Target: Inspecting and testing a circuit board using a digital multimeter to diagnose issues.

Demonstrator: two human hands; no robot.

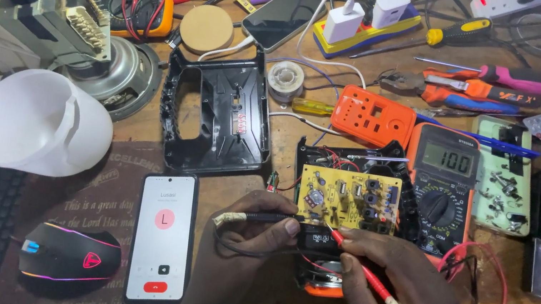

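Two probes on yellow circuit board (348, 199): my left hand (250, 232) pinches black probe (260, 217), right hand (394, 287) red probe (366, 276); hold tips steady, avoid bridging pads.

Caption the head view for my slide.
Left hand and right hand hold black and red probes on a yellow circuit board.

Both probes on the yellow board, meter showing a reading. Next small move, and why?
Probably hold both tips steady and glance at the orange multimeter: the left hand keeps the black probe and the right hand the red probe at the yellow circuit board's lower edge.
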